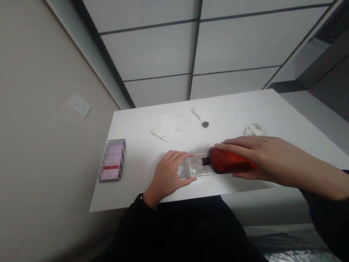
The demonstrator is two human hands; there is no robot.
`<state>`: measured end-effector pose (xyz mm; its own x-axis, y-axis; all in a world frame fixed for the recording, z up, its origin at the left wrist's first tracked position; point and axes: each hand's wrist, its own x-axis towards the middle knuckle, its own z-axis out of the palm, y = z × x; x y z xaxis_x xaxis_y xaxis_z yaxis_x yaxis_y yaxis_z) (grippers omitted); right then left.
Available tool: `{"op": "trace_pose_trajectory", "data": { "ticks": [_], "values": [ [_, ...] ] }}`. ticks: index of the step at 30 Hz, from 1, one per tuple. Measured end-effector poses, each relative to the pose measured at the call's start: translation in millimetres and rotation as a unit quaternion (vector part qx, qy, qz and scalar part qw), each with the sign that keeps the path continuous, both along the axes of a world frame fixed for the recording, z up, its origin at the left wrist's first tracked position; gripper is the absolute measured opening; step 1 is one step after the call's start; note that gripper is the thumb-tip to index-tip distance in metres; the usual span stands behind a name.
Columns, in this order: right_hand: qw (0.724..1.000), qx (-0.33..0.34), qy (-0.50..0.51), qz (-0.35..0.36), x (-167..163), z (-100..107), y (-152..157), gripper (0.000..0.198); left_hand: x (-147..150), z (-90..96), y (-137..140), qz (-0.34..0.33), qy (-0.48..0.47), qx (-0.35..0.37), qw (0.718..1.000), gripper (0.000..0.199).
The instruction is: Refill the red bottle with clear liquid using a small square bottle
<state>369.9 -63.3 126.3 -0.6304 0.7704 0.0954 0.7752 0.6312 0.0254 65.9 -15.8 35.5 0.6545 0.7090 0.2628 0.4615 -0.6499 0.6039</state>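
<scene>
My right hand (pixel 257 152) is wrapped round a reddish-amber bottle (pixel 226 160), tilted on its side with its dark neck pointing left. That neck is over a clear plastic container (pixel 200 170), which stands near the table's front edge. Around the container's left end, the thumb and fingers of my left hand (pixel 169 174) grip its two sides. Some clear bumps or drops show in the container; whether liquid is flowing from the bottle I cannot tell. Behind the container lies a small dark round piece (pixel 205 124), perhaps a cap.
On the white table (pixel 143 191), a pixelated pinkish object (pixel 112 161) lies at the left. Crumpled white tissue (pixel 254 129) is behind my right hand. A white sheet (pixel 175 124) and thin white scraps (pixel 159 134) lie further back. A wall with an outlet (pixel 80 106) rises at left.
</scene>
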Motion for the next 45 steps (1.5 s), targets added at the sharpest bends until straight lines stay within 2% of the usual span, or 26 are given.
{"op": "trace_pose_trajectory", "data": {
  "ticks": [10, 45],
  "values": [
    [1.0, -0.011, 0.0, 0.001, -1.9, 4.5, 0.5, 0.071, 0.5, 0.8, -0.3, 0.0, 0.006, -0.009, 1.0, 0.058],
    [0.999, -0.024, -0.04, -0.02, -8.0, 11.7, 2.5, 0.073, 0.6, 3.1, 0.0, -0.001, 0.009, -0.015, 1.0, 0.057]
  ]
}}
